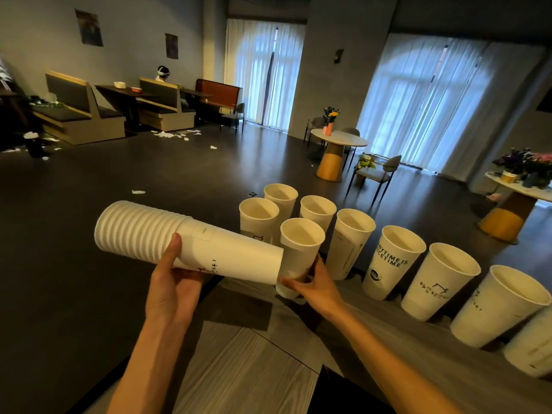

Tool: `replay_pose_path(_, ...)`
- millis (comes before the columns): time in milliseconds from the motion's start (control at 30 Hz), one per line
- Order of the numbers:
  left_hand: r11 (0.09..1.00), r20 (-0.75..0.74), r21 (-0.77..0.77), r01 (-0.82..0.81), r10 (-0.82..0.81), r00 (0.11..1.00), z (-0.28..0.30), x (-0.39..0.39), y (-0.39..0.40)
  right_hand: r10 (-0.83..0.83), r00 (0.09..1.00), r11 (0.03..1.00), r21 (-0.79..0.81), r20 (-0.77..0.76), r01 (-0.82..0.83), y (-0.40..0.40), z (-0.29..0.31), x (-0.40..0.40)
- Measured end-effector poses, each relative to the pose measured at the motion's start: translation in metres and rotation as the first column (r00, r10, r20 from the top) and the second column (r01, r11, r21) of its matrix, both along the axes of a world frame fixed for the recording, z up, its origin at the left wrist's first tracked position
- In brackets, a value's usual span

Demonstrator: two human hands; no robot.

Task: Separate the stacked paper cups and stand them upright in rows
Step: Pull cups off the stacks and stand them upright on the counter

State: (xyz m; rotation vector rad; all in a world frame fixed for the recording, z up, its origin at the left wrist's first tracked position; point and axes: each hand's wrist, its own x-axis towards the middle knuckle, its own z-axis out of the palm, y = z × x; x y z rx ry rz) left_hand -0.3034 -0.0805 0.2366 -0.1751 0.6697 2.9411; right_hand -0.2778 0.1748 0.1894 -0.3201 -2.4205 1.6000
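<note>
A stack of white paper cups (185,237) lies sideways in the air, rims to the left. My left hand (170,282) grips it from below, thumb over the top. My right hand (316,286) wraps around the base of a single upright cup (300,249) that stands at the near left of the group on the grey table (248,360). Several more upright cups form rows: three behind it, such as the far cup (280,197), and a line running right, including a printed cup (394,258) and a cup (498,306) near the right edge.
The table's left edge drops to dark floor. Beyond are round tables with flowers (337,141), a chair (379,171), booth seating (98,106) with a seated person, and paper scraps on the floor.
</note>
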Motion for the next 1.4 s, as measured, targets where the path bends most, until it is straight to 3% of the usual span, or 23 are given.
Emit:
replay_pose_path(367,0.997,-0.003,0.015,0.07,-0.07,0.998,-0.002,0.004,0.012,0.005,0.991,0.998,0.061,0.136,-0.013,0.007,-0.006,-0.003)
replay_pose_path(500,0.995,0.012,-0.022,0.095,-0.095,0.995,0.006,0.012,0.023,-0.101,0.978,0.989,0.121,0.182,0.08,0.017,-0.005,0.021)
replay_pose_path(633,0.984,0.007,-0.105,0.147,-0.147,0.989,0.009,0.028,0.046,0.032,0.962,0.982,-0.189,0.272,0.021,0.019,0.025,0.051)
replay_pose_path(733,0.97,0.063,-0.126,0.206,-0.199,0.978,0.004,0.041,0.063,0.272,0.888,0.866,-0.497,0.371,-0.057,0.025,0.039,0.063)
replay_pose_path(800,0.964,0.099,-0.092,0.25,-0.241,0.966,0.002,0.045,0.067,0.457,0.806,0.81,-0.551,0.377,-0.201,0.028,0.041,0.069)
replay_pose_path(933,0.965,0.118,-0.021,0.262,-0.258,0.959,0.003,0.048,0.07,0.436,0.778,0.878,-0.404,0.452,-0.257,0.033,0.042,0.078)
replay_pose_path(1033,0.967,0.102,-0.111,0.228,-0.217,0.971,0.004,0.051,0.071,0.312,0.813,0.947,-0.094,0.491,-0.306,0.032,0.044,0.083)
replay_pose_path(1167,0.977,0.092,-0.13,0.17,-0.158,0.983,0.004,0.047,0.064,0.228,0.888,0.928,0.187,0.4,-0.322,0.045,0.042,0.101)
replay_pose_path(1233,0.983,0.07,-0.113,0.147,-0.139,0.988,0.006,0.041,0.057,0.134,0.922,0.917,0.308,0.364,-0.255,0.058,0.034,0.109)
replay_pose_path(1300,0.985,0.04,-0.062,0.159,-0.157,0.987,0.008,0.036,0.05,0.043,0.951,0.922,0.354,0.305,-0.155,0.068,0.026,0.115)
replay_pose_path(1400,0.983,0.039,0.038,0.177,-0.179,0.983,0.007,0.03,0.042,-0.031,0.975,0.961,0.275,0.221,-0.032,0.069,0.02,0.118)
